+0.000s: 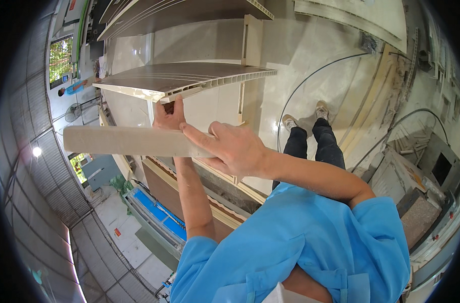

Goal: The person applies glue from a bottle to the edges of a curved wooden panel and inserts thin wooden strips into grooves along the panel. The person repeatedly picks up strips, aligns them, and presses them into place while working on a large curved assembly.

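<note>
My right hand (235, 149) is closed around one end of a long, flat, beige strip (124, 141). The strip reaches out to the left and passes in front of my left wrist. Beyond it, my left hand (169, 117) is at the near corner of a hollow-core panel (205, 74) with a brown face and pale ribbed edge. Its raised fingers touch that edge. A small dark brown patch shows between thumb and finger; whether it is a separate piece I cannot tell. The strip hides part of the left hand and wrist.
Another brown panel (189, 20) lies farther off, with a pale upright (251, 45) beside it. A black hose (311, 76) curves over the floor near my feet. Blue-topped equipment (157, 212) stands at lower left, a grey metal box (439, 161) at right. Another person (74, 88) is far left.
</note>
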Motion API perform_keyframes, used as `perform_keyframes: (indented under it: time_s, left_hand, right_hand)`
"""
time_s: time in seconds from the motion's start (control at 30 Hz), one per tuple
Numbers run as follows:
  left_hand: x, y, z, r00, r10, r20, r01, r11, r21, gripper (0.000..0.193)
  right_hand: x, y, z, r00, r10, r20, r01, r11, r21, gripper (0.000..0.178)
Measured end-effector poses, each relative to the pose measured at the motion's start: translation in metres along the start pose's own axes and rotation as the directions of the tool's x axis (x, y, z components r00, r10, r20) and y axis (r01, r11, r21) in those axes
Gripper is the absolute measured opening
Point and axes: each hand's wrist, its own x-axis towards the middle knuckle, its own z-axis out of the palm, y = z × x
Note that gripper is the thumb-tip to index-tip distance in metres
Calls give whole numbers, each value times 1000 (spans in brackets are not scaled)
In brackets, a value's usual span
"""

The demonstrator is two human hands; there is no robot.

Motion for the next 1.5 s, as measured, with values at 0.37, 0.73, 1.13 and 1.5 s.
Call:
perform_keyframes:
  time_s: [0.37, 0.73, 1.13, 1.5]
  left_hand:
    - [-5, -48, 9, 979, 206, 14, -206, 979, 12, 22]
    - [-11, -64, 46, 981, -16, 195, 105, 885, -454, 24]
    - [-9, -91, 60, 992, 108, 62, -73, 910, -407, 26]
    - [-8, -102, 67, 988, 19, 155, 88, 752, -654, 29]
  right_hand:
    - [9, 41, 7, 932, 326, 157, -294, 935, -197, 82]
    - [-16, 32, 13, 990, 130, 60, -129, 991, -21, 79]
    - [1, 31, 0, 991, 132, 16, -131, 989, -65, 77]
    - [25, 18, -4, 997, 71, -19, -72, 997, -36, 80]
